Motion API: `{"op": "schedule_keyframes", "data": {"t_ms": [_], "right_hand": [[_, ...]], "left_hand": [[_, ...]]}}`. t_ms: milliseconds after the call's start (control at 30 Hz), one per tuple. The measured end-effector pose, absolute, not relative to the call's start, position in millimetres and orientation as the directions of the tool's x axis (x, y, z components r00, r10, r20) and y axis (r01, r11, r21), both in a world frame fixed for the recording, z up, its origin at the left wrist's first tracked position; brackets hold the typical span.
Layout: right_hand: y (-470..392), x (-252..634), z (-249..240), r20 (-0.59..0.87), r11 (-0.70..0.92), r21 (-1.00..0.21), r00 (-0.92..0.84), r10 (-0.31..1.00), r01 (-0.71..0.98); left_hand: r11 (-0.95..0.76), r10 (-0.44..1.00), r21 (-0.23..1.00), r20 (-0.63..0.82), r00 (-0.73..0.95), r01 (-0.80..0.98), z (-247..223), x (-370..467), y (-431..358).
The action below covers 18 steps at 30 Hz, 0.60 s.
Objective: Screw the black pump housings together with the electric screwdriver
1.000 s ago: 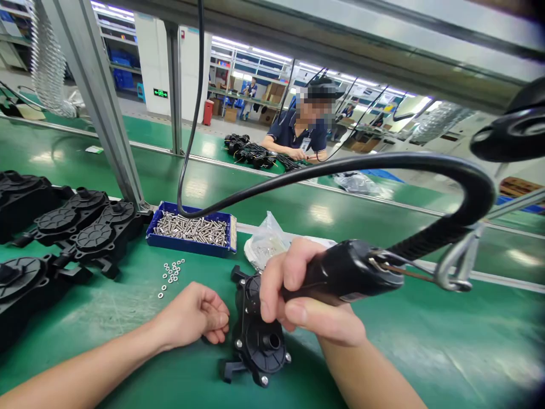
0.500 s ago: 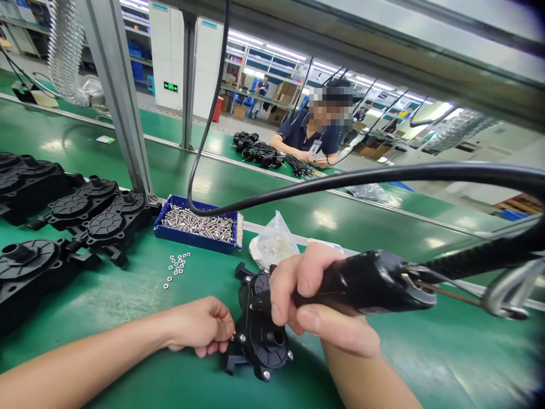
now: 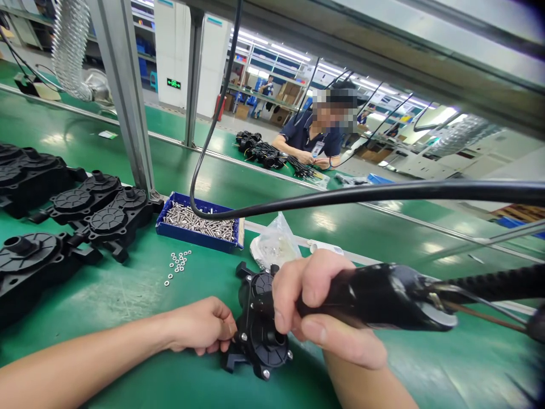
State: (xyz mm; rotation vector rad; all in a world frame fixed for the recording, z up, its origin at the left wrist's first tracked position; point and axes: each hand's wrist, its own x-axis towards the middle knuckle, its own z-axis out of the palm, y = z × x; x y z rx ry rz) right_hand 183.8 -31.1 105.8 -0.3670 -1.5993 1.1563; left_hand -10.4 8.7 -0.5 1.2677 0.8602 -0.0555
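Two-handed, lower centre: clenches right hand (image 3: pixel 330 334) around black cylindrical driver (image 3: pixel 378 296) over ribbed black plastic housing (image 3: pixel 260 347); curls fingers of left hand (image 3: pixel 206 328) beside it, cannot tell around what.

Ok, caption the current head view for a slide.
Right hand grips a black tool over a black housing, left hand at its edge; washers and a blue screw tray beyond.

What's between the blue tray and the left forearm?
Loose washers on the green bench, between the tray and the left forearm; the head view shows them.
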Motion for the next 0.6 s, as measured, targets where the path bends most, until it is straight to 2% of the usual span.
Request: {"op": "schedule_keyframes", "data": {"t_ms": [133,267,467,600], "right_hand": [[-29,183,104,0.612,0.493,-0.786,-0.351,0.709,-0.374],[-27,182,104,0.591,0.487,-0.801,-0.332,0.735,-0.347],[-30,177,100,0.579,0.493,-0.806,-0.267,0.770,-0.328],[-30,173,95,0.549,0.501,-0.828,-0.178,0.817,-0.253]], "left_hand": [[0.337,0.353,0.808,-0.584,0.731,0.483,4,-19,15],[0.297,0.310,0.849,-0.519,0.797,0.437,12,-23,10],[0.079,0.606,0.816,-0.495,0.622,0.572,14,-9,-17],[0.022,0.636,0.799,-0.475,0.608,0.601,13,-7,-20]]}}
